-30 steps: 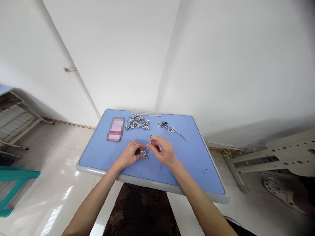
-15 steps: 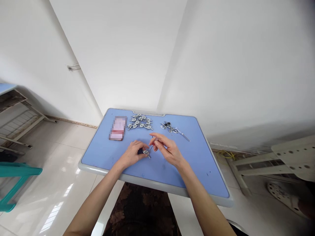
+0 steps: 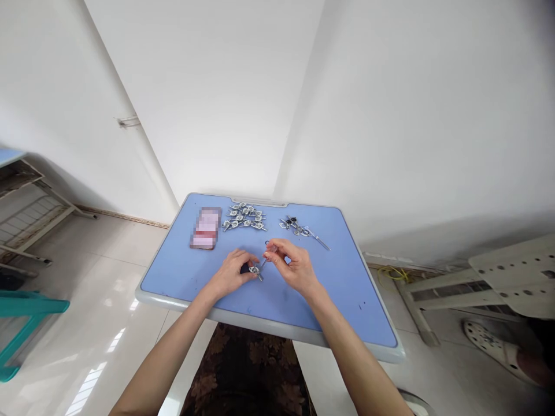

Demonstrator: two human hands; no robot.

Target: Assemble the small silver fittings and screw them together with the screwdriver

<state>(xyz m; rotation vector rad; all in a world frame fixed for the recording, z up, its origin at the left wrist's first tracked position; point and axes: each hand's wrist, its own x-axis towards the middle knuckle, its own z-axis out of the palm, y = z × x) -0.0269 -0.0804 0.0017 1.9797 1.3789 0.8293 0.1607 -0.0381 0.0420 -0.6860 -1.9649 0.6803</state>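
Right hand (image 3: 293, 267): thumb is brought forward since the earlier frame; the tool (image 3: 263, 263) is pinched between thumb and fingertips.
Left hand (image 3: 229, 274): part (image 3: 255, 270) is grasped by thumb and fingers, low over the desk (image 3: 338, 277).
Tool: apparently being turned in the part; tip contact cannot be told.
Part: steady holding and an aligned shaft seem called for.
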